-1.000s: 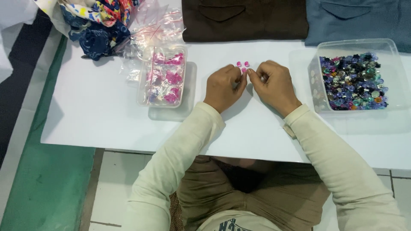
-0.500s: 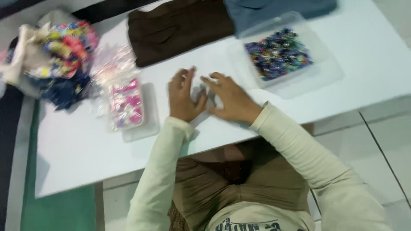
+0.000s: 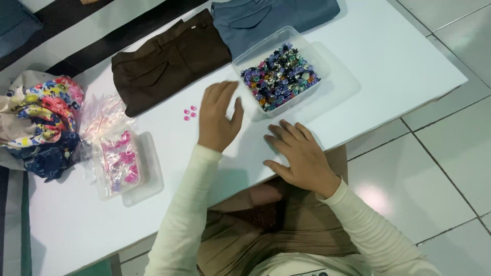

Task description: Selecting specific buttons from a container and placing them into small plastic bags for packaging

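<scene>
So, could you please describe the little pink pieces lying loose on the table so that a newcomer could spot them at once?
Start at the white table and find the folded brown garment at its far edge. Just below it, beside the left hand, lies the small cluster of pink pieces. Unlike the pink ones bagged in the clear tray, they sit bare on the tabletop.

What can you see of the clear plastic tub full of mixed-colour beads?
The clear plastic tub is a shallow, rectangular, lidless container with rounded corners, sitting flat and slightly skewed on the white table. It is heaped with small shiny beads in purple, blue, green and orange. Its far edge sits beside the folded blue garment; whether they touch is unclear. The left hand lies just beside it, not touching.
</scene>
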